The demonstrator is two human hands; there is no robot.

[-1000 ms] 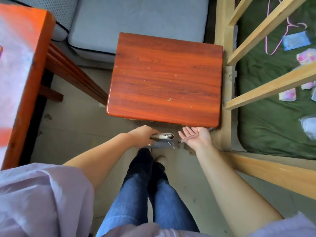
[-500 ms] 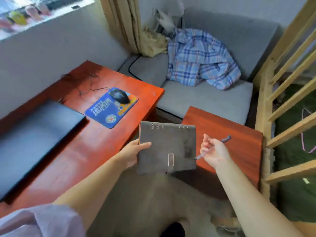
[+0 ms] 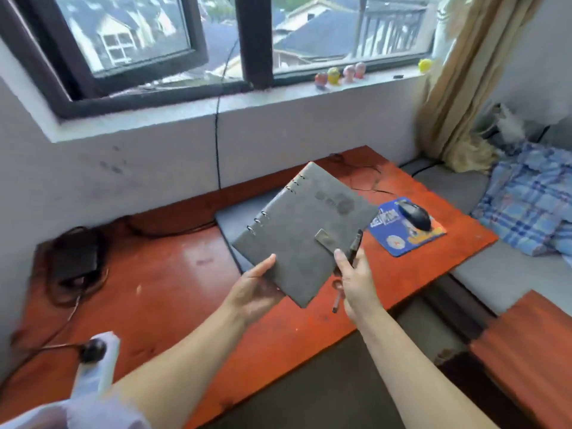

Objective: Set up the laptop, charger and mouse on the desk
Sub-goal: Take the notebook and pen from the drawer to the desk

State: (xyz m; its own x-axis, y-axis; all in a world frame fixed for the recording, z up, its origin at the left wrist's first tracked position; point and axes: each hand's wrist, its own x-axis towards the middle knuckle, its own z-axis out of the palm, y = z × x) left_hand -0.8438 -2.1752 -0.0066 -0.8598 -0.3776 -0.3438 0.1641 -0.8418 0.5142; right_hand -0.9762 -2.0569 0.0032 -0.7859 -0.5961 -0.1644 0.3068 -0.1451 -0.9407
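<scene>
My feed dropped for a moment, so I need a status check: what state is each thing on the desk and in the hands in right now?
Grey ring-bound notebook: closed, strap fastened, held above the desk.
Dark pen: gripped in the right hand.
Left hand: holding the notebook's lower corner.
Dark grey laptop: lid closed, flat on the desk.
Black mouse: resting on the blue mouse pad.
Black charger brick: on the desk, cable attached.
Window: left pane swung open.

Closed laptop point(image 3: 227, 218) flat on desk point(image 3: 173, 283) — black mouse point(image 3: 414, 214) on pad.

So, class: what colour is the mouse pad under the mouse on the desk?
The mouse pad is mainly blue with orange-yellow and white print, seen in the head view.
</scene>
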